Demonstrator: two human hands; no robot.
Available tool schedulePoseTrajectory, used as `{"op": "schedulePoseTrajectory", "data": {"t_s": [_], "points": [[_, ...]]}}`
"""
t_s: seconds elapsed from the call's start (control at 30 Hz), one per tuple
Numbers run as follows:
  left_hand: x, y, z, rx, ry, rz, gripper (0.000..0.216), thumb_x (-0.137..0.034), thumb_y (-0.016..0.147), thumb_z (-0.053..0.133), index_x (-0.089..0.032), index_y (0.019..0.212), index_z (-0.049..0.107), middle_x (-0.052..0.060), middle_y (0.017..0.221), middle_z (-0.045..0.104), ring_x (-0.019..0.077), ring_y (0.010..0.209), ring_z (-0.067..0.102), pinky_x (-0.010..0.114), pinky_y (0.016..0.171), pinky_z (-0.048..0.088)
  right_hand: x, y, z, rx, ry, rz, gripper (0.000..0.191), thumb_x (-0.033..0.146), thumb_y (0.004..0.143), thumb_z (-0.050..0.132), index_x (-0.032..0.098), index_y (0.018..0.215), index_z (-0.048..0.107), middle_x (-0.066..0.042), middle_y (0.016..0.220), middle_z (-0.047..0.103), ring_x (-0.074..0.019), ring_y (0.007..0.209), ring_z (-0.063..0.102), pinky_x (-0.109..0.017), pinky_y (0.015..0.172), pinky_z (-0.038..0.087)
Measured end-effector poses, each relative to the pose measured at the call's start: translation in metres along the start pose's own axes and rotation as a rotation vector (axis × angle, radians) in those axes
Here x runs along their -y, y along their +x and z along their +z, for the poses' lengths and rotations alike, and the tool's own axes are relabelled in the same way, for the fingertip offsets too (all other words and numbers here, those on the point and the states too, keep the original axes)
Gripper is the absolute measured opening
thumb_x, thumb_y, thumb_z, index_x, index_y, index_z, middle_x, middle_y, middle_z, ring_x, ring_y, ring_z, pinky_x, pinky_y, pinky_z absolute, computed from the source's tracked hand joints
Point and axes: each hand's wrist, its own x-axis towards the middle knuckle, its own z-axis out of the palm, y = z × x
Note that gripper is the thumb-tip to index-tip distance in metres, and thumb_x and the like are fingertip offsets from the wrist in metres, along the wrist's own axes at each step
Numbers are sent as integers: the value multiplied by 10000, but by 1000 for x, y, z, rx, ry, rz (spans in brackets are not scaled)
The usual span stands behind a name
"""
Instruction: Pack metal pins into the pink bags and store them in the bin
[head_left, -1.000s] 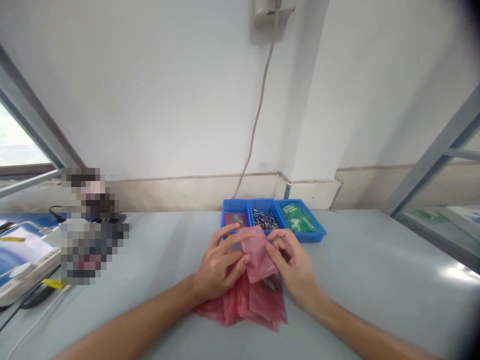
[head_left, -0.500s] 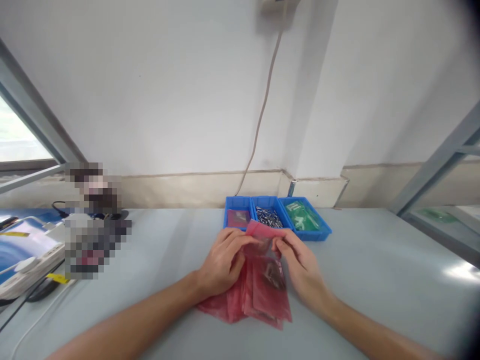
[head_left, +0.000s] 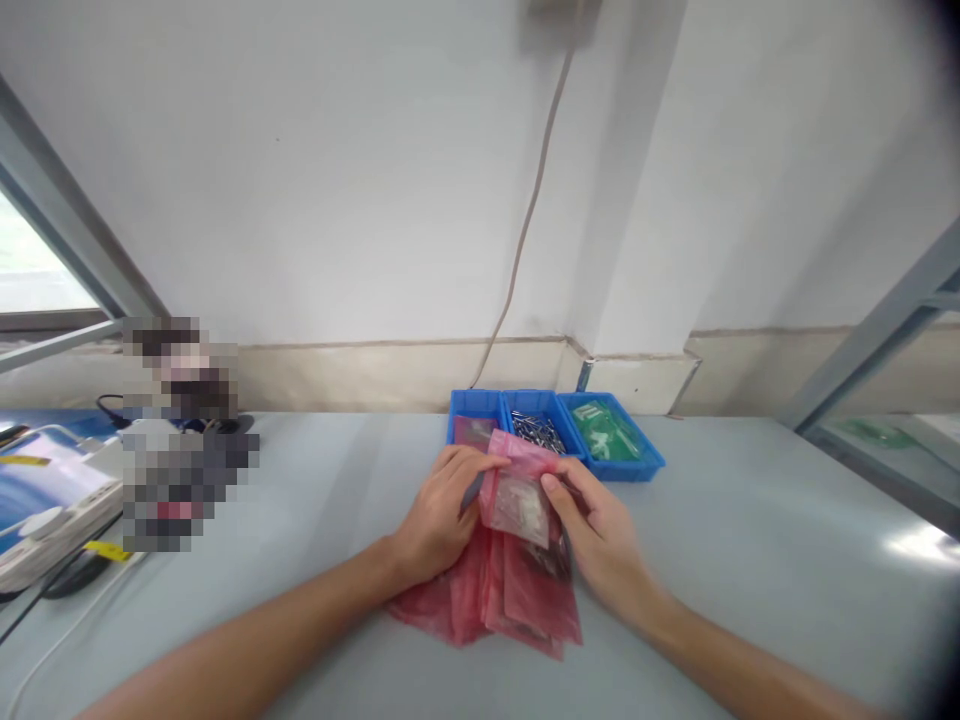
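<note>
Both my hands hold one small pink plastic bag (head_left: 519,492) upright above a pile of pink bags (head_left: 495,598) lying on the grey table (head_left: 750,560). My left hand (head_left: 439,515) pinches the bag's left edge near its top. My right hand (head_left: 596,530) grips its right side with the thumb on the front. Pale small parts show through the held bag. Just behind the hands stands a row of three blue trays: the left tray (head_left: 466,407) with a pink bag, the middle tray (head_left: 551,402) with metal pins, the right tray (head_left: 641,455) with green pieces.
At the left edge lie a white power strip (head_left: 45,540), cables and a blue-white sheet (head_left: 37,480), beside a blurred-out patch. A beige cable (head_left: 525,220) runs down the white wall. Grey metal frame bars stand at the far left and right (head_left: 877,330).
The held bag has been turned from lying flat over the pile to standing upright between both hands, its see-through face with pale parts now toward me. The view has shifted slightly.
</note>
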Motion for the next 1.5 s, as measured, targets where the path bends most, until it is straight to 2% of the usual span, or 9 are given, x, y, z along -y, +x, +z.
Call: {"op": "schedulePoseTrajectory", "data": {"t_s": [0.23,0.37,0.5,0.67,0.87,1.03,1.27,1.4,1.5], "points": [[-2,4,-3,-7,-43,-100,296,-63,992,548,-237,1187,686,46,1102,717,236,1051,601,405,988,461,3,0,3,11,150,-8,394,471,1054,594,297,1401,523,61,714,547,-158,540,537,-281,534,483],[-5,3,-3,-51,-22,-139,123,-196,1070,564,-217,1072,685,30,956,688,210,931,572,361,895,452,1,-1,0,1,56,-7,260,432,1073,548,278,1271,616,43,730,576,-144,543,515,-267,518,432],[-8,5,-3,-89,8,-152,242,-293,1091,569,-199,870,600,4,801,573,188,817,506,324,776,420,-2,-4,-3,49,21,22,229,408,1090,491,256,1133,657,54,618,530,-155,539,503,-262,510,409],[-11,5,-3,-88,27,-148,256,-283,1089,565,-201,847,556,-1,792,548,184,805,487,333,778,412,-3,-6,-6,120,66,-18,267,477,1099,500,253,1114,645,46,673,563,-159,601,549,-266,559,439],[-14,4,-5,-50,86,-33,144,-237,1073,575,-199,935,563,23,902,597,195,886,530,352,863,451,-5,-3,-2,48,27,-83,339,471,1066,602,242,820,556,33,759,517,-144,639,527,-273,613,453],[-15,3,-5,-57,73,-9,71,-230,1056,604,-192,997,596,60,1056,613,205,1012,577,352,936,501,-2,1,-1,-36,-73,-204,405,450,1072,586,230,739,514,-46,997,590,-195,906,600,-283,720,496],[-14,0,-5,-57,68,67,111,-299,997,726,-193,997,694,139,1437,551,281,1302,573,407,1015,552,0,-1,-1,11,64,63,400,597,1052,565,248,856,557,84,505,468,-121,423,446,-238,444,377],[-16,1,-9,-15,114,153,123,-304,1004,717,-190,958,723,133,1632,450,331,1437,507,478,1094,533,0,3,2,-52,154,73,397,619,975,678,250,907,547,95,570,514,-79,357,396,-211,368,300],[-17,1,-11,27,129,211,107,-294,1022,688,-196,994,719,125,1554,563,330,1456,492,537,1197,455,0,5,1,-59,218,95,383,597,937,738,268,1004,555,112,577,486,-83,348,385,-208,347,293]]}}
